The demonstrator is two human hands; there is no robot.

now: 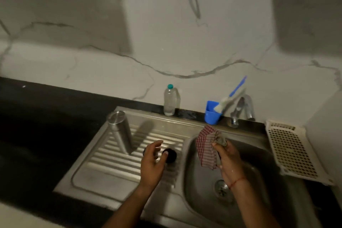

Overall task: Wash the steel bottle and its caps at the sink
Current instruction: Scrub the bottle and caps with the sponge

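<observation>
The steel bottle stands upside down on the ribbed drainboard left of the sink bowl. A black cap lies on the drainboard near the bowl's rim. My left hand hovers over it with fingers spread, the thumb touching the cap's edge. Part of another dark piece shows behind my fingers; what it is I cannot tell. My right hand is over the bowl, gripping a red checked cloth that hangs down from it.
A tap rises behind the bowl. A blue cup holding a brush and a clear plastic bottle stand on the back ledge. A cream plastic rack lies right of the sink. Dark counter stretches left.
</observation>
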